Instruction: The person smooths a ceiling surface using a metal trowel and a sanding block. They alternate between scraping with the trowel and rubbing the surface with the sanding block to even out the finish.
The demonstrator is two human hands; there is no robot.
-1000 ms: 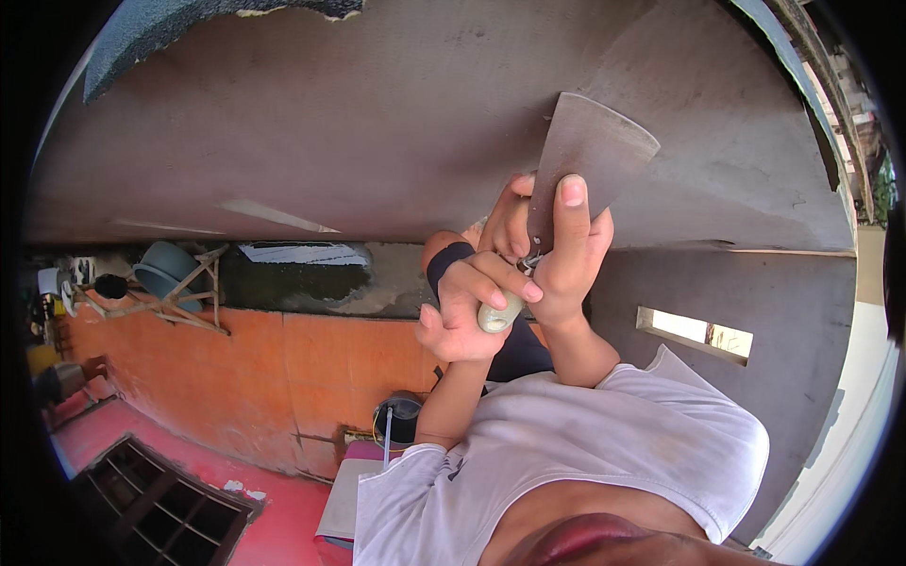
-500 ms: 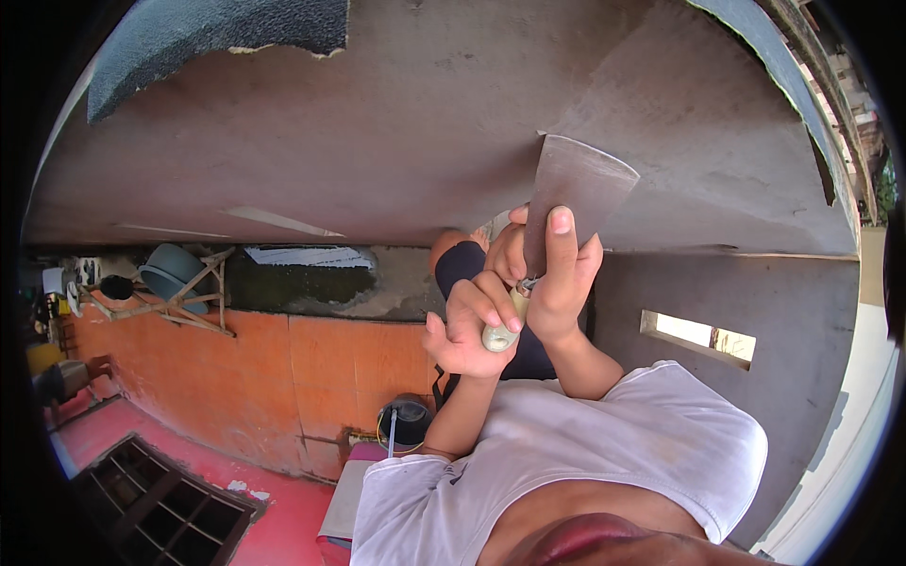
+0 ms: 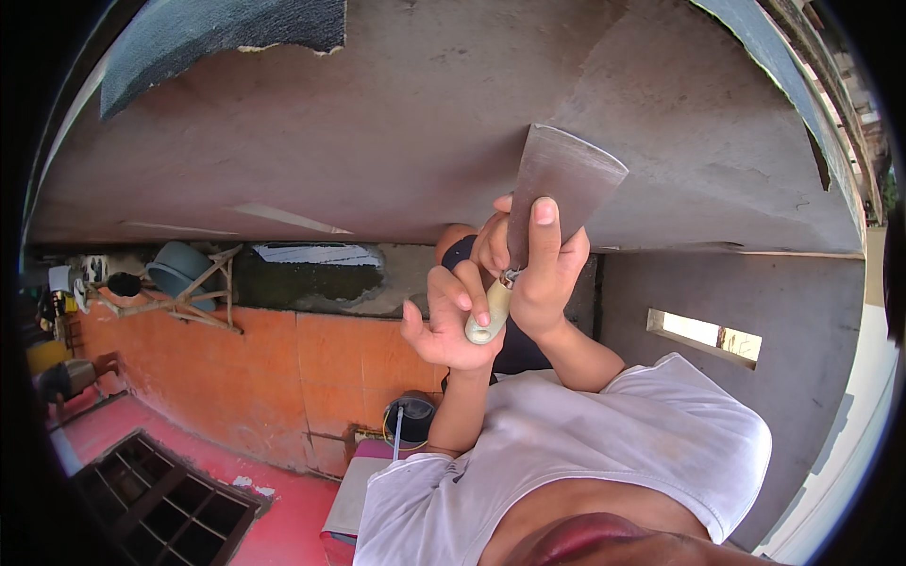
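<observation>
Both of my hands are on a scraper with a wide, flared steel blade (image 3: 566, 179) and a cream-coloured handle (image 3: 493, 307). My right hand (image 3: 543, 278) grips it round the neck, its thumb laid flat up the blade. My left hand (image 3: 455, 316) is at the handle, palm up with its fingertips curled on it and its thumb sticking out to the left. The blade points up, away from me, in front of a broad grey surface (image 3: 396, 141); I cannot tell whether it touches that surface.
Torn dark-blue covering (image 3: 222, 42) hangs at the upper left. Below are orange tiles (image 3: 255, 368), a dark bucket (image 3: 411, 415) with a pale stick, and a grey-blue basin (image 3: 175, 269) on a wooden rack. A slotted grey wall (image 3: 623, 311) stands right. A pink wall (image 3: 283, 528) has a barred window.
My hands and the scraper have shifted slightly left and up in the picture. My left fingers have loosened and spread a little on the handle.
</observation>
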